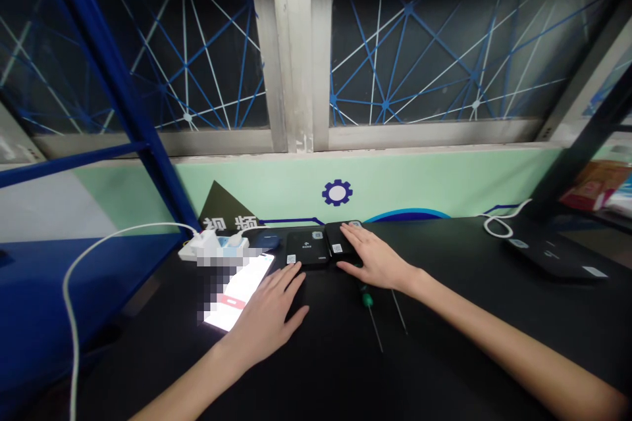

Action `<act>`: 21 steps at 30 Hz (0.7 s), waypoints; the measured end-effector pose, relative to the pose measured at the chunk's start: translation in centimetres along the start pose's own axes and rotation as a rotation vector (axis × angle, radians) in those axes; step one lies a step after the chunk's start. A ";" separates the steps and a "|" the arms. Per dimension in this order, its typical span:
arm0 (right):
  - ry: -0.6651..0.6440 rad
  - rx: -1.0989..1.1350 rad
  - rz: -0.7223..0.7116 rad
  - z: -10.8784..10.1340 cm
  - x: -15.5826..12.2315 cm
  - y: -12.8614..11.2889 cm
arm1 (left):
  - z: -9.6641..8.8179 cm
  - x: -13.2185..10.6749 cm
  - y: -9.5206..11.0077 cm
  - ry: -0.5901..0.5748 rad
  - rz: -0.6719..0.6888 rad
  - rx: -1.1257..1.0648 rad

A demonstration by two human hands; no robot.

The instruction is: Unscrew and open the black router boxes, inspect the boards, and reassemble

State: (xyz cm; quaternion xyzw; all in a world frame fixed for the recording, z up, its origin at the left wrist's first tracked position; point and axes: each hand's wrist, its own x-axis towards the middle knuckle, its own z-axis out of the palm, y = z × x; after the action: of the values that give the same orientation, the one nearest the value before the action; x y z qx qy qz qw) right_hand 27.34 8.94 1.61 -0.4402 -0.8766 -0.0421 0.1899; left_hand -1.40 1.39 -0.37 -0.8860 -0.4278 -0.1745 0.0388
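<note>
Two flat black devices with small labels lie side by side near the wall. My left hand is spread out, its fingertips at the near edge of the left black device; part of that hand overlaps a lit phone. On the right black device rest the fingers of my right hand, stretched out and covering its right part. Just below that hand lies a green-handled screwdriver, its shaft pointing toward me. Beside it runs a second thin metal shaft, its handle hidden by my right hand.
At the back left, a white power strip carries a plugged-in charger, with a white cable looping down. Another black device lies on the right of the black table beside a white cord. A blue frame stands left.
</note>
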 end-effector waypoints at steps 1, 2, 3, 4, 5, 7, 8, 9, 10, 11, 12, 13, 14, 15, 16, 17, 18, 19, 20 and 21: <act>-0.011 -0.008 -0.009 0.1 0.3 0.2 | 0.0 0.0 0.0 -0.005 -0.004 0.003; -0.021 -0.014 -0.017 0.2 0.6 0.4 | 0.0 0.0 0.0 -0.006 -0.007 0.005; -0.030 -0.020 -0.022 0.3 0.9 0.7 | 0.0 0.0 0.0 -0.002 -0.008 0.007; -0.040 -0.026 -0.025 0.5 1.2 0.9 | 0.0 0.0 0.0 0.003 -0.009 0.008; -0.050 -0.031 -0.029 0.6 1.5 1.1 | 0.0 -0.1 0.0 0.008 -0.010 0.009; -0.063 -0.037 -0.036 0.9 2.1 1.5 | 0.1 -0.2 -0.1 0.008 -0.015 0.017; -0.069 -0.038 -0.041 1.0 2.4 1.8 | 0.1 -0.2 -0.1 0.004 -0.020 0.022; -0.078 -0.036 -0.044 1.1 2.7 2.0 | 0.1 -0.2 -0.2 -0.003 -0.027 0.028; -0.091 -0.035 -0.047 1.3 3.0 2.2 | 0.2 -0.2 -0.2 -0.008 -0.037 0.033; -0.107 -0.035 -0.049 1.4 3.2 2.4 | 0.2 -0.2 -0.3 -0.015 -0.046 0.039; -0.121 -0.035 -0.052 1.4 3.4 2.6 | 0.3 -0.2 -0.3 -0.023 -0.055 0.044; -0.131 -0.036 -0.058 1.4 3.5 2.8 | 0.3 -0.2 -0.4 -0.029 -0.063 0.050; -0.135 -0.034 -0.066 1.4 3.7 3.0 | 0.3 -0.2 -0.4 -0.047 -0.063 0.055; -0.133 -0.030 -0.075 1.4 3.8 3.2 | 0.3 -0.2 -0.4 -0.057 -0.066 0.063; -0.127 -0.022 -0.082 1.3 3.8 3.3 | 0.3 -0.2 -0.5 -0.069 -0.067 0.067; -0.122 -0.010 -0.088 1.3 3.9 3.5 | 0.3 -0.3 -0.5 -0.079 -0.070 0.070; -0.119 0.008 -0.093 1.2 4.0 3.7 | 0.3 -0.3 -0.5 -0.085 -0.071 0.070; -0.119 0.031 -0.097 1.1 4.1 3.8 | 0.3 -0.3 -0.5 -0.088 -0.073 0.068; -0.119 0.056 -0.100 1.0 4.2 4.0 | 0.3 -0.4 -0.5 -0.089 -0.073 0.065; -0.121 0.082 -0.103 1.0 4.4 4.1 | 0.3 -0.4 -0.5 -0.087 -0.074 0.061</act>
State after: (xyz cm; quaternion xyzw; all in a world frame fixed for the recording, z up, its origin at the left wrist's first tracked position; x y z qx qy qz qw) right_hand 27.90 14.97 1.94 -0.3883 -0.9088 0.0110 0.1523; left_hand -1.94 1.45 -0.81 -0.8747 -0.4668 -0.1241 0.0409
